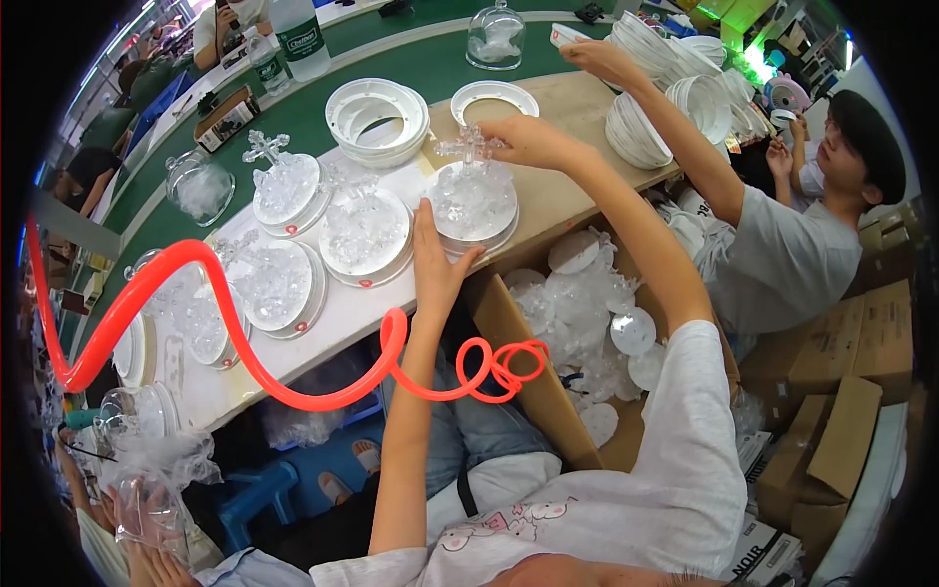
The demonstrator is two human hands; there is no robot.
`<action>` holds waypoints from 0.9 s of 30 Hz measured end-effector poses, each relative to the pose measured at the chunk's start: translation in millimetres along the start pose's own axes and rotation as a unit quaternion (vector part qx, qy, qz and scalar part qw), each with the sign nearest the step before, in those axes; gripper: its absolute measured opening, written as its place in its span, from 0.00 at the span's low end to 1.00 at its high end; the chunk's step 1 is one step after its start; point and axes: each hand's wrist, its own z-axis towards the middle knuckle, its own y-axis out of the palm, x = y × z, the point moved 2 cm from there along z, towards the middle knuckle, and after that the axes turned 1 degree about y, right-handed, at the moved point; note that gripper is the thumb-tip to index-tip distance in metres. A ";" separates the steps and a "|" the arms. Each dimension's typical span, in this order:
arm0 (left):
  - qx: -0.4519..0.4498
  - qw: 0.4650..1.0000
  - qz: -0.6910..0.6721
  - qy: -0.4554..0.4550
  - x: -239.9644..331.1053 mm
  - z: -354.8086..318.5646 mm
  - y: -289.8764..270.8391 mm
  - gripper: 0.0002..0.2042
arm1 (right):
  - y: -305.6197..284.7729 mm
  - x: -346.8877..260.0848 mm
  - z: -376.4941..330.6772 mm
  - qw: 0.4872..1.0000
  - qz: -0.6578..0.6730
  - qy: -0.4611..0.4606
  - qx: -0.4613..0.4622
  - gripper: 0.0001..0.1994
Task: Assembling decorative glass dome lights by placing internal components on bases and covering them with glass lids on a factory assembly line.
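Observation:
A white round base [473, 227] near the table's front edge carries a clear, faceted ornament [479, 196], topped by a clear plastic cross [466, 147]. My right hand [528, 143] reaches in from the right, its fingers closed on the side of the cross. Against the base's left side rests my left hand [436, 262], fingers stretched upward and thumb spread to the right along the front. Just left stands a similar clear piece on a white base [367, 233], with several more farther left. Behind the worked piece lies a white ring [494, 98].
White rings [377, 115] are stacked at the back. A coiled red air hose [293, 393] hangs across the front. Below right, an open carton [533, 377] holds clear plastic parts. A co-worker's arm [675, 137] reaches over white stacks [641, 132] at right; another person's hands [147, 528] are lower left.

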 end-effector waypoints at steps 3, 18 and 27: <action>0.001 1.000 -0.004 0.005 0.0 0.1 0.4 0.49 | 1.5 1.8 -0.6 1.000 0.028 0.002 -0.012 0.17; -0.004 1.000 0.013 0.007 0.7 1.2 1.3 0.49 | -4.9 -19.4 7.2 0.993 0.040 0.052 0.100 0.14; -0.003 1.000 0.010 0.012 0.9 2.5 0.1 0.49 | -1.0 -14.8 11.4 0.994 -0.046 0.041 0.086 0.14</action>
